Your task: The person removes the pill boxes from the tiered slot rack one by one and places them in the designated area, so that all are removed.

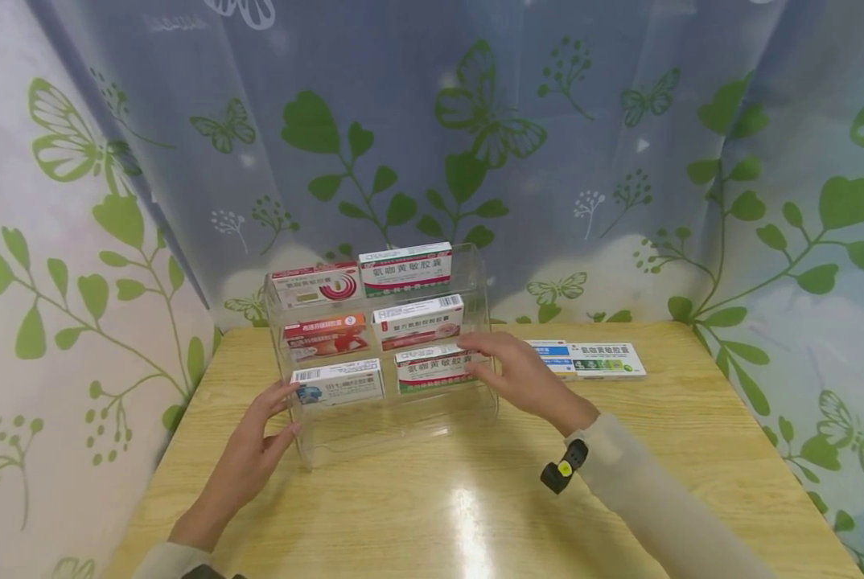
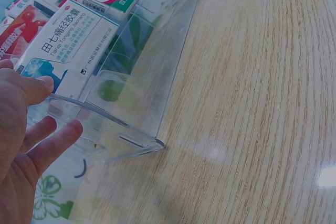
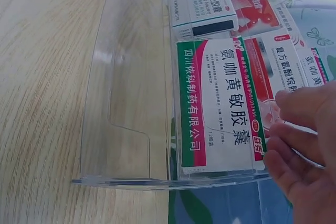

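Note:
A clear plastic display rack (image 1: 396, 430) stands tilted back on the table, with medicine boxes in its tiers. My left hand (image 1: 247, 450) holds the rack's left side, its digits on both sides of the edge beside the white-and-blue capsule box (image 2: 73, 51). At the lower right tier sits a green, white and red medicine box (image 3: 218, 103). The fingertips of my right hand (image 1: 522, 378) touch that box's upper right corner, and no firm grip on it shows. Above it is a red-and-white box (image 1: 419, 323). An orange-red box (image 1: 327, 336) lies in the middle left slot.
Two boxes fill the top tier, a red-and-white one (image 1: 316, 285) and a green-and-red one (image 1: 406, 269). Right of the rack, white medicine boxes (image 1: 609, 360) lie flat on the wooden table (image 1: 656, 450), partly behind my right hand. A leaf-patterned curtain (image 1: 548, 201) hangs behind.

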A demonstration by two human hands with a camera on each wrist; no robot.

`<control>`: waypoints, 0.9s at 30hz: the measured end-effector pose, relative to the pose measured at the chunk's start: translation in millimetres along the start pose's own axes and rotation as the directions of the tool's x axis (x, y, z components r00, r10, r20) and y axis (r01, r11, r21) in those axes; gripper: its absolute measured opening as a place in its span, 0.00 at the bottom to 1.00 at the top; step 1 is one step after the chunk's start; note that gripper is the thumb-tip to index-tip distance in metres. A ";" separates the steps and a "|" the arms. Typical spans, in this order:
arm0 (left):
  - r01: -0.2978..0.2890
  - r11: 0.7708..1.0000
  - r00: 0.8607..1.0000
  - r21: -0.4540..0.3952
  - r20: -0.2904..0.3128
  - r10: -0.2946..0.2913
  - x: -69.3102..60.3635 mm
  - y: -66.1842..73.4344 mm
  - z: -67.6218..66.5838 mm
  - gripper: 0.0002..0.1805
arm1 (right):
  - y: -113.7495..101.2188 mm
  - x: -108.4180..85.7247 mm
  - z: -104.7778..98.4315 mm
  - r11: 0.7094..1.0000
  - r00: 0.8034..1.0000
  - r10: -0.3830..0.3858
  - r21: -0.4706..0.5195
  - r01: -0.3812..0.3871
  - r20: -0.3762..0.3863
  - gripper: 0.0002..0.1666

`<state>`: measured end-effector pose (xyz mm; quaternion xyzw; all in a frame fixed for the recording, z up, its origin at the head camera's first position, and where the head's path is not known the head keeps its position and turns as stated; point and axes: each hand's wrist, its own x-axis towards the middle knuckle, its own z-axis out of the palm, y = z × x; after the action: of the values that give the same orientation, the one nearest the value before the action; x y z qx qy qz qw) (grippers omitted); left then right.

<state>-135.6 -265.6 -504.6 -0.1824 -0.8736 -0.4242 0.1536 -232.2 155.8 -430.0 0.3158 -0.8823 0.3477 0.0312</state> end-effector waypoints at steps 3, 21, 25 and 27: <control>0.006 1.000 1.000 -0.003 0.002 -0.006 -0.4 -0.3 -0.2 0.36 | -1.7 1.8 1.8 0.998 1.000 -0.014 -0.063 0.015 0.010 0.25; 0.019 1.000 1.000 -0.005 0.010 -0.019 0.0 -4.5 -0.2 0.37 | -2.0 5.4 8.3 0.928 0.984 -0.174 -0.340 0.155 -0.025 0.20; 0.033 0.999 0.999 -0.010 0.013 -0.033 -0.7 -4.8 0.2 0.36 | -0.7 6.0 10.8 0.896 0.973 -0.227 -0.400 0.191 -0.044 0.20; 0.036 0.999 0.999 -0.011 0.015 -0.036 -0.5 -4.8 0.1 0.36 | -0.3 7.2 10.9 0.884 0.959 -0.271 -0.413 0.217 -0.077 0.19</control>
<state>-137.3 -268.3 -508.2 -0.1706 -0.8755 -0.4305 0.1383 -236.0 144.8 -436.1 0.3877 -0.8837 0.1730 0.1970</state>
